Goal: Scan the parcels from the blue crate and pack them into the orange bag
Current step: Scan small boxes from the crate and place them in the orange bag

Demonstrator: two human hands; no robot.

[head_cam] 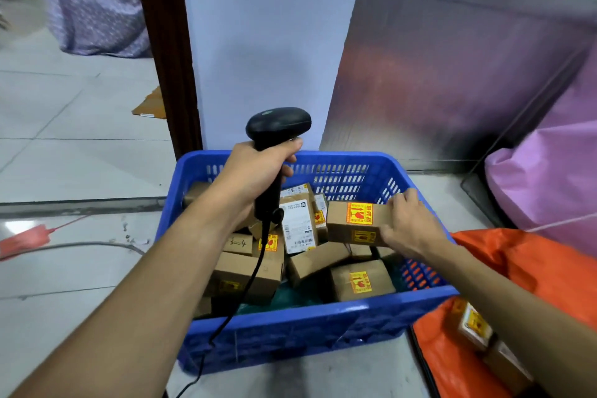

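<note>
A blue crate (290, 329) sits on the floor before me, holding several small brown cardboard parcels with yellow-red fragile stickers. My left hand (255, 171) grips a black corded barcode scanner (276, 129) upright above the crate's far-left part. My right hand (410, 226) is closed on the right end of one parcel (355, 223), held just above the others at the crate's right side. The orange bag (529, 262) lies open to the right of the crate, with a few parcels (475, 326) inside it.
A white panel (271, 42) and a metallic wall (452, 74) stand behind the crate. A pink sack (549, 171) sits at the right. A purple covered bundle (97, 10) is far left. A grey cable (80, 245) and flat cardboard (150, 107) lie on the tiled floor.
</note>
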